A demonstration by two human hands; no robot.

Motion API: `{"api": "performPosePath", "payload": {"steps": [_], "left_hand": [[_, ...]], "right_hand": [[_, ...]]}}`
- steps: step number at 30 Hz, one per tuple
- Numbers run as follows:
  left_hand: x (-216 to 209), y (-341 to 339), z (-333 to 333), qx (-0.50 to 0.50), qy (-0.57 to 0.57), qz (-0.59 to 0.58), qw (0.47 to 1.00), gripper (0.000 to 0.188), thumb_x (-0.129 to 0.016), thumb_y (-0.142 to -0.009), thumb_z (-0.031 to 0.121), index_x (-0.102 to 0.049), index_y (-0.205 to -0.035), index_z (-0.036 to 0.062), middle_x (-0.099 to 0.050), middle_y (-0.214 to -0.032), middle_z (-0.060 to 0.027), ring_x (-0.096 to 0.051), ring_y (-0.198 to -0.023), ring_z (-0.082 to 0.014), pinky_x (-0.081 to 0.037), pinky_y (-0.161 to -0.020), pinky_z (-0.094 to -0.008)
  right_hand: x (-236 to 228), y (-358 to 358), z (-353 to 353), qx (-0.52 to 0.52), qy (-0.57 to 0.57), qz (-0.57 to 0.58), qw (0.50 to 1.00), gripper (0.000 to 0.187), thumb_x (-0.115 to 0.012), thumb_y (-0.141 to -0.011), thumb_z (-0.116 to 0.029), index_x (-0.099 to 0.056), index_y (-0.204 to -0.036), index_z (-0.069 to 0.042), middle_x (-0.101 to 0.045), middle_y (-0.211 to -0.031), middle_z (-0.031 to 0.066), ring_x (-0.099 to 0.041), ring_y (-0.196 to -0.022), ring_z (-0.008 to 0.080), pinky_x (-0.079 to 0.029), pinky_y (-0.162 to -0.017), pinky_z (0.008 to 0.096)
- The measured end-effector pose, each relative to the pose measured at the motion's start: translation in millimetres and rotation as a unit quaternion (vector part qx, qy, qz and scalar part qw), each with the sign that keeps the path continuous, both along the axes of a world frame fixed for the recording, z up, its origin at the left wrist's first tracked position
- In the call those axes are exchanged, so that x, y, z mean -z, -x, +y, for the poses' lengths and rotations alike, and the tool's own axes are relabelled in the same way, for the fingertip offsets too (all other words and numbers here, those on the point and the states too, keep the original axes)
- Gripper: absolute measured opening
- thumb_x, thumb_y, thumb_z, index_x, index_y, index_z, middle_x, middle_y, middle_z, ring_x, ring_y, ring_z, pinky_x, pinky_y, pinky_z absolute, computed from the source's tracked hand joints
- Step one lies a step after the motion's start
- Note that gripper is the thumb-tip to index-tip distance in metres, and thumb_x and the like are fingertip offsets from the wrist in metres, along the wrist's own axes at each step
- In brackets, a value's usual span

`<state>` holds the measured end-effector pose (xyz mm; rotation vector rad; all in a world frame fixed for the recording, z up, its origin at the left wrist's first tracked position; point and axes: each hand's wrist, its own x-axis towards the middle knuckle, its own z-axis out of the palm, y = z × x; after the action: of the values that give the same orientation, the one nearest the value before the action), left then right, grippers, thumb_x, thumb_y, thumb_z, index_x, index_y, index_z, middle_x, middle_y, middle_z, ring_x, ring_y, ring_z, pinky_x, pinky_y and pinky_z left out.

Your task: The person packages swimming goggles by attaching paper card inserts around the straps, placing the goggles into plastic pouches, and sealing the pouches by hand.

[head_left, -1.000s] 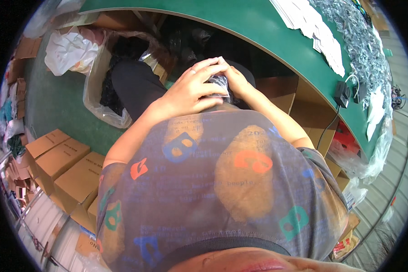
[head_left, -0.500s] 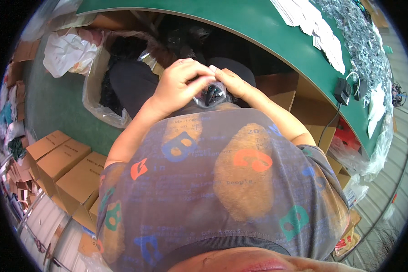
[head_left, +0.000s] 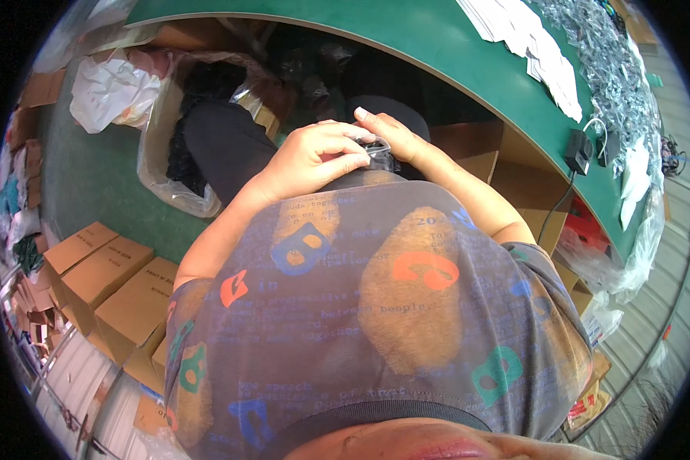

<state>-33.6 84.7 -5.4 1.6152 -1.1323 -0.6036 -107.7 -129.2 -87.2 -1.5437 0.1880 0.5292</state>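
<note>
Close together above my lap, both hands work on a small clear plastic bag (head_left: 380,159) with something black inside. My left hand (head_left: 314,156) is closed, its thumb and fingers pinching the bag's upper edge. Around the bag's far side curls my right hand (head_left: 397,139), with its thumb raised and its other fingers largely hidden. The black contents are partly covered by my hands, and I cannot make out what they are.
A green table (head_left: 437,54) curves ahead, bearing white papers (head_left: 525,50), many clear plastic bags (head_left: 609,84) and a black power adapter (head_left: 579,152). A plastic-lined bin (head_left: 155,157) of black items stands left, beyond cardboard boxes (head_left: 134,303). An open carton (head_left: 529,188) sits under the table.
The small bag has turned and shifted right, so less of its black contents shows. My left hand has moved slightly nearer me, now pinching the bag's edge; the right thumb is lifted clear.
</note>
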Motion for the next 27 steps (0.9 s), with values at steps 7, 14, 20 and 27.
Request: {"api": "performPosePath", "payload": {"steps": [7, 14, 20, 27], "left_hand": [[7.5, 0.6, -13.5, -0.024, -0.039, 0.137, 0.99, 0.013, -0.073, -0.093, 0.013, -0.079, -0.099, 0.0038, -0.077, -0.1, -0.0086, -0.071, -0.087, -0.0159, -0.056, -0.079, -0.0291], [14.6, -6.6, -30.8, -0.07, -0.034, 0.093, 0.993, 0.011, -0.075, -0.091, 0.013, -0.079, -0.096, 0.0036, -0.075, -0.09, -0.0051, -0.069, -0.081, -0.012, -0.053, -0.072, -0.026], [12.4, -13.0, -41.7, -0.057, -0.023, 0.055, 0.997, 0.012, -0.076, -0.091, 0.015, -0.079, -0.096, 0.0048, -0.075, -0.088, -0.0041, -0.068, -0.077, -0.0112, -0.052, -0.069, -0.0253], [24.7, -19.0, -36.1, 0.01, -0.036, 0.022, 0.999, 0.022, -0.082, -0.085, 0.014, -0.064, -0.091, 0.0035, -0.073, -0.114, -0.0116, -0.068, -0.109, -0.0201, -0.051, -0.096, -0.0346]], "right_hand": [[-3.9, 15.5, -4.6, 0.105, -0.069, -0.038, 0.991, 0.068, -0.031, -0.11, -0.054, -0.071, -0.115, 0.0, -0.072, -0.111, 0.011, -0.065, -0.103, 0.0193, -0.048, -0.098, 0.0358], [-63.7, 45.0, -31.5, 0.116, 0.14, -0.265, 0.947, 0.02, -0.067, -0.097, -0.016, -0.069, -0.107, 0.001, -0.065, -0.107, 0.0066, -0.061, -0.103, 0.017, -0.047, -0.093, 0.0311], [-64.1, 41.7, -32.6, 0.155, 0.198, -0.292, 0.923, 0.017, -0.074, -0.092, -0.013, -0.07, -0.1, 0.0, -0.065, -0.094, 0.0053, -0.064, -0.092, 0.0172, -0.05, -0.084, 0.0296], [-57.0, 44.4, -35.2, 0.228, -0.045, -0.176, 0.957, 0.015, -0.065, -0.102, -0.019, -0.068, -0.099, -0.005, -0.068, -0.093, 0.0008, -0.062, -0.09, 0.0099, -0.05, -0.084, 0.0271]]}}
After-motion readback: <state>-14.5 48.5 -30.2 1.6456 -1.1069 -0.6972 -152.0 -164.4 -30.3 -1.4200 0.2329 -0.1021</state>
